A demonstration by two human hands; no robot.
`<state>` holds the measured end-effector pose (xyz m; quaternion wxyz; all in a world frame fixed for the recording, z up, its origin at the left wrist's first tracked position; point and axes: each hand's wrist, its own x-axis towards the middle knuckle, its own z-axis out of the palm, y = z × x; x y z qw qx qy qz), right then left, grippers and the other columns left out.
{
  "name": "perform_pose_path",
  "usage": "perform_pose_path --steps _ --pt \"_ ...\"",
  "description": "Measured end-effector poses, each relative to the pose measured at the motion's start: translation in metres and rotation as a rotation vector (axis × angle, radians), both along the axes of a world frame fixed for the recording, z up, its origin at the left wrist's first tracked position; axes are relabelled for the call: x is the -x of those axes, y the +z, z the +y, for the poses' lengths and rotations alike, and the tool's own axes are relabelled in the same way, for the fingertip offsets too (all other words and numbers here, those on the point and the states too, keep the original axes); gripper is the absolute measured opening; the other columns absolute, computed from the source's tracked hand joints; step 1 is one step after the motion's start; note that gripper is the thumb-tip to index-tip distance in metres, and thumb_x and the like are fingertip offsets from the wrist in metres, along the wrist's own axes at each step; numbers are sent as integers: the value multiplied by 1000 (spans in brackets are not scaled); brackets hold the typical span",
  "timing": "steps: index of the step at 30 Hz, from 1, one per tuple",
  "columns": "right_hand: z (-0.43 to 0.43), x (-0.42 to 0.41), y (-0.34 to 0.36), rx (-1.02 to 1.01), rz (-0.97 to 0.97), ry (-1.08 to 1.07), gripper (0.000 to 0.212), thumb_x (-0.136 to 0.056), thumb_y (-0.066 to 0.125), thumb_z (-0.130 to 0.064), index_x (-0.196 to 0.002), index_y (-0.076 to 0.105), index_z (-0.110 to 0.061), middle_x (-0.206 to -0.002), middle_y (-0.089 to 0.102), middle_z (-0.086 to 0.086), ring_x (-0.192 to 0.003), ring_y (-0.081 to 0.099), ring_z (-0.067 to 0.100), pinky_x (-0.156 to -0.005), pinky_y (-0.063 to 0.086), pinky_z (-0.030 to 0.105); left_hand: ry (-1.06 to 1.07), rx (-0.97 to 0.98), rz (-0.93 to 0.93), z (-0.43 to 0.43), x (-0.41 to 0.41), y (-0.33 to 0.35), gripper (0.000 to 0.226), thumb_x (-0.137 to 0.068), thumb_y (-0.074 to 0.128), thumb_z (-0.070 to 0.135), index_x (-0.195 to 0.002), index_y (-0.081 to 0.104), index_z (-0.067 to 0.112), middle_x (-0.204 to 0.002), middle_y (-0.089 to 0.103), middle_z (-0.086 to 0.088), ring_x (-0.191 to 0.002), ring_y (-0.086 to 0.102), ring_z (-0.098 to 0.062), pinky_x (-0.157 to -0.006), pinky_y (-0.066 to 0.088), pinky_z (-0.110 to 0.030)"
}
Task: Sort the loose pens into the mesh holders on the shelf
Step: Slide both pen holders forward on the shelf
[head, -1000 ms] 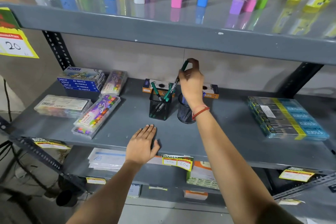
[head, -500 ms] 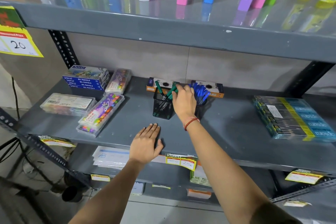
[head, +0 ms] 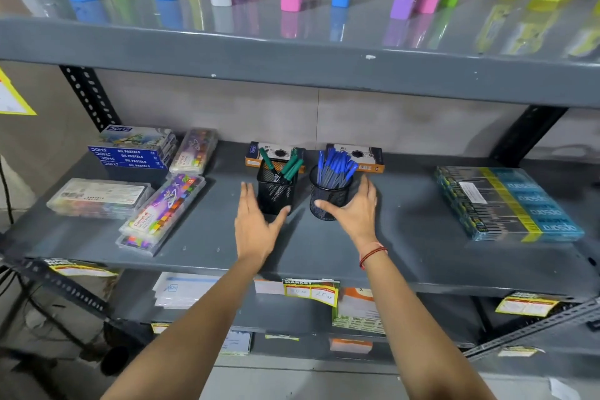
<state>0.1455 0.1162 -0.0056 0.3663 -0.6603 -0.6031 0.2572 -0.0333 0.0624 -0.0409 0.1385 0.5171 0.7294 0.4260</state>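
Observation:
Two black mesh holders stand side by side at the middle of the grey shelf (head: pixel 406 237). The square left holder (head: pixel 276 193) has a few green pens (head: pixel 290 167) in it. The round right holder (head: pixel 328 196) is packed with several blue pens (head: pixel 336 166). My left hand (head: pixel 256 224) is open, fingers spread, its thumb close to the square holder's front left corner. My right hand (head: pixel 352 208) is open too, cupped beside the round holder's front right, thumb near its mesh. Neither hand holds a pen.
Two orange-and-black boxes (head: pixel 357 156) lie behind the holders. Oil pastel boxes (head: pixel 133 149) and clear crayon cases (head: pixel 165 211) fill the shelf's left part. A teal stack of packs (head: pixel 509 203) lies at right. The upper shelf (head: pixel 292 55) overhangs; price tags (head: pixel 310 291) hang below.
My right hand put the green pen into the square holder, let go and dropped beside the round holder. My left hand lifted off the shelf front and moved forward to the square holder.

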Motion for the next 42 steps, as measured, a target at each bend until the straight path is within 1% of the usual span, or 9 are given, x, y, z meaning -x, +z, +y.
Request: perform_pose_path --steps 2,5,10,15,21,28,32,38,42 --pt "5 3 -6 48 52 21 117 -52 88 -44 -143 24 -7 -150 29 18 -140 25 33 -115 29 49 48 7 -103 16 -6 6 107 -73 73 51 -148 12 4 -156 14 -12 -142 14 -23 -111 20 -38" --pt "8 8 -12 26 136 4 100 -51 89 -37 -134 38 -11 -136 49 15 -128 43 30 -106 40 44 99 9 -223 33 -12 8 118 -63 82 50 -148 12 6 -154 21 -11 -140 21 -23 -111 24 -39" --pt "11 12 -17 -7 174 -21 80 -55 88 -29 -120 45 -12 -120 62 13 -113 58 30 -96 50 40 138 -57 -283 41 -16 9 88 -61 85 39 -133 43 9 -124 58 -10 -115 54 -27 -92 47 -40" --pt "-1 7 -14 -39 182 -44 76 -54 87 -29 -117 47 -14 -117 64 11 -110 60 28 -94 52 38 202 -65 -261 27 -17 12 78 -59 84 44 -120 52 9 -110 65 -9 -102 60 -28 -83 51 -42" --pt "-42 -3 -6 -82 193 -37 74 -56 88 -28 -116 48 -14 -115 65 8 -107 61 23 -88 43 20 243 -88 -220 -11 -21 12 79 -57 84 47 -122 53 14 -107 67 -4 -100 61 -28 -80 52 -42" --pt "-75 -9 -12 -56 167 -42 79 -54 87 -37 -118 45 -17 -116 66 7 -107 62 23 -94 53 36 245 -51 -208 -46 -29 13 81 -57 82 54 -120 53 13 -104 68 -5 -96 62 -28 -76 53 -42" --pt "-85 -10 -13 -34 171 -49 77 -56 87 -35 -118 46 -16 -116 66 7 -107 62 22 -93 52 33 222 -39 -217 -58 -35 13 79 -57 80 57 -116 53 12 -100 68 -5 -93 63 -28 -74 53 -44" --pt "-91 -6 -9 -20 152 -46 78 -59 86 -33 -123 43 -16 -122 62 8 -115 58 25 -97 51 40 191 -28 -189 -65 -37 17 79 -59 79 58 -116 52 11 -102 67 -6 -95 62 -28 -74 53 -45" --pt "-98 -6 -10 5 120 -48 91 -59 85 -41 -132 37 -15 -131 54 9 -124 49 27 -103 45 47 138 -12 -205 -68 -36 18 79 -60 79 57 -116 51 9 -105 66 -7 -97 61 -28 -76 53 -45"
